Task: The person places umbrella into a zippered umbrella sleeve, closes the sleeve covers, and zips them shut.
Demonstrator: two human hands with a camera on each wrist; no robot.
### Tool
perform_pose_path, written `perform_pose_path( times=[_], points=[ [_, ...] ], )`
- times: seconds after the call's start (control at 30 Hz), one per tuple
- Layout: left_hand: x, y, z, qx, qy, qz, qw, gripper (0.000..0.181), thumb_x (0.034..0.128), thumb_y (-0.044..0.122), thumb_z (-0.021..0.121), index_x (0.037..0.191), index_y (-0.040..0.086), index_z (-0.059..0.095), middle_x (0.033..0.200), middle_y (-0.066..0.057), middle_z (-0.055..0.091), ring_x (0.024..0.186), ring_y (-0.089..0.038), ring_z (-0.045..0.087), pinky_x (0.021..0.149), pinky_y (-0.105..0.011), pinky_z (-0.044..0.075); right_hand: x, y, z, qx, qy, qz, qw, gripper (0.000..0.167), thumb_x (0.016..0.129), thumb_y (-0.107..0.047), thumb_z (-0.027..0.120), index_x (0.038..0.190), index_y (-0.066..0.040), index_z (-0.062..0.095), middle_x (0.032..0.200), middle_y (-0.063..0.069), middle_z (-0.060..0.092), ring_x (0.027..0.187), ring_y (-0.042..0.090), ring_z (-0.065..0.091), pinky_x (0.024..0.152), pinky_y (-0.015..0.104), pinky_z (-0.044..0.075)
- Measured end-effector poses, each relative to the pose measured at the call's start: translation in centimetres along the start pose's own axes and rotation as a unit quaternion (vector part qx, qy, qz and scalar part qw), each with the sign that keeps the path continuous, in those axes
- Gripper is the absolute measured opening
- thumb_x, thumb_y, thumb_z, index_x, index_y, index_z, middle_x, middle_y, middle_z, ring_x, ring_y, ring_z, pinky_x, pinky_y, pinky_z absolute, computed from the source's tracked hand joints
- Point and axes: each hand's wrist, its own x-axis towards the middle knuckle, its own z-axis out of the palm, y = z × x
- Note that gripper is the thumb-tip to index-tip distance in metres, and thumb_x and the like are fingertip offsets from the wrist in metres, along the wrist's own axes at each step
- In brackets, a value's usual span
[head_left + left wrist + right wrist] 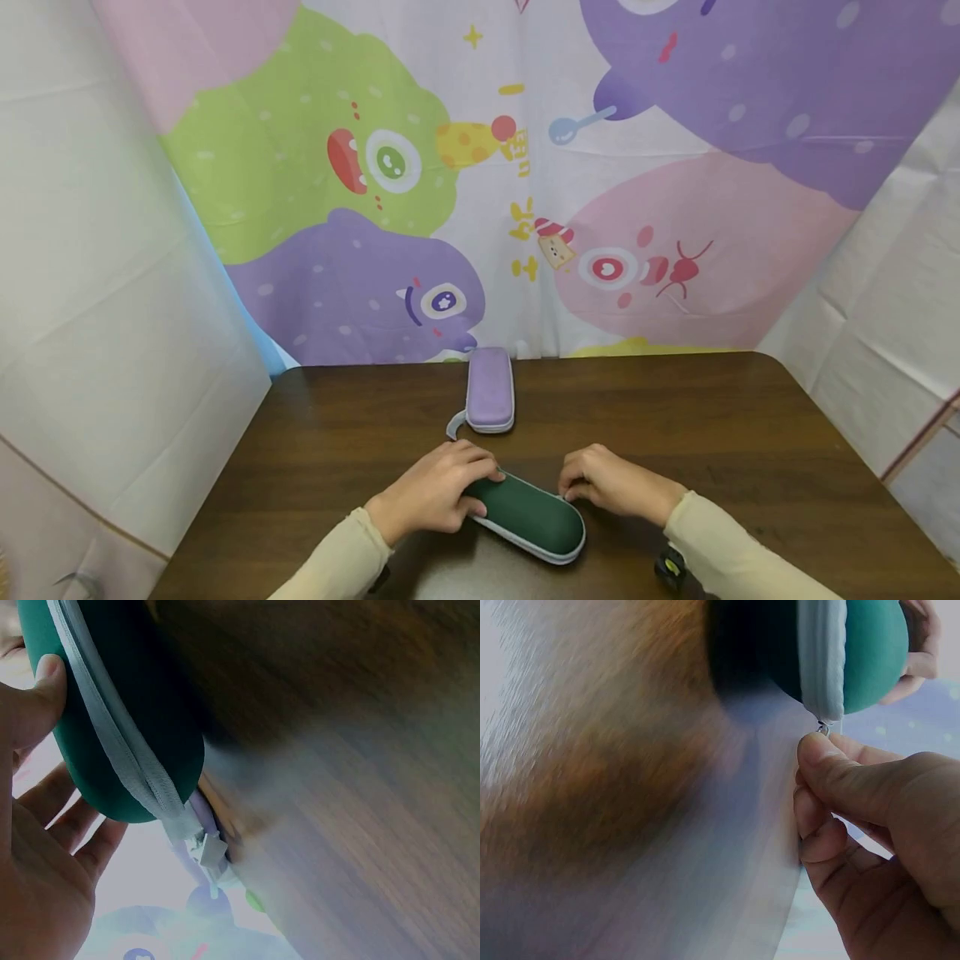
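A dark green zip case [534, 518] with rounded ends and a pale grey zipper band lies at a slant on the table's near part. My left hand [442, 487] grips its left end, thumb on the near side and fingers over the far side. In the left wrist view, a pale tab [180, 825] sticks out from the case's end. At the right end my right hand [618, 485] pinches the zipper pull [823, 729] between thumb and forefinger. Most of the pull is hidden by those fingertips, and the zipper band looks closed there.
Behind the green case, near the table's far edge, lies a purple zip case [490, 387] with a grey wrist strap [454, 425]. The brown wooden table [712, 417] meets a cartoon-printed curtain [517, 317] at the back. White cloth hangs at both sides.
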Motion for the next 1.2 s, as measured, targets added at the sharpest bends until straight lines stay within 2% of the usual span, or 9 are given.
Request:
perform_pose_path(
  times=[0.37,0.6,0.83,1.07,1.2],
  points=[
    [-0.4,-0.2,-0.2,0.011,0.003,-0.037,0.9993,0.038,0.0883,0.04,0.081,0.119,0.021,0.069,0.12,0.001,0.07,0.114,-0.018,0.065,0.095,-0.039,0.054,-0.5,1.1,-0.7,-0.023,0.029,0.03,0.9989,0.011,0.088,0.0,0.077,0.087,-0.011,0.077,0.086,-0.003,0.071,0.081,0.004,0.066,0.07,0.021,0.057],
    [-0.2,-0.4,-0.3,0.032,0.007,-0.061,0.9976,0.042,0.087,0.045,0.081,0.119,0.02,0.069,0.121,-0.001,0.07,0.113,-0.021,0.065,0.095,-0.041,0.055,-0.5,2.0,-1.3,-0.01,0.033,0.079,0.9962,0.008,0.09,-0.004,0.076,0.089,-0.012,0.078,0.088,0.001,0.074,0.083,0.008,0.069,0.072,0.025,0.058],
    [0.0,-0.6,-0.1,0.032,0.013,-0.07,0.9969,0.042,0.0873,0.045,0.081,0.118,0.019,0.069,0.12,-0.002,0.07,0.111,-0.022,0.065,0.094,-0.041,0.055,-0.8,2.6,-1.3,-0.018,0.034,0.096,0.9947,0.008,0.093,-0.007,0.074,0.09,-0.012,0.078,0.09,0.001,0.075,0.085,0.01,0.07,0.075,0.028,0.059],
    [0.2,-0.7,-0.2,0.019,0.006,-0.087,0.996,0.041,0.0883,0.045,0.08,0.118,0.018,0.069,0.12,-0.004,0.071,0.114,-0.024,0.067,0.107,-0.049,0.05,-1.5,2.7,-1.1,-0.019,0.045,0.113,0.9924,0.009,0.094,-0.007,0.074,0.091,-0.015,0.078,0.092,-0.001,0.075,0.087,0.009,0.07,0.075,0.029,0.059],
    [0.3,-0.8,-0.2,0.014,0.006,-0.088,0.996,0.041,0.0882,0.044,0.08,0.117,0.018,0.07,0.12,-0.004,0.071,0.115,-0.024,0.068,0.109,-0.053,0.048,-1.8,2.7,-0.9,-0.02,0.05,0.119,0.9914,0.01,0.094,-0.008,0.074,0.09,-0.017,0.078,0.092,-0.003,0.075,0.086,0.008,0.07,0.074,0.028,0.059]
  ],
)
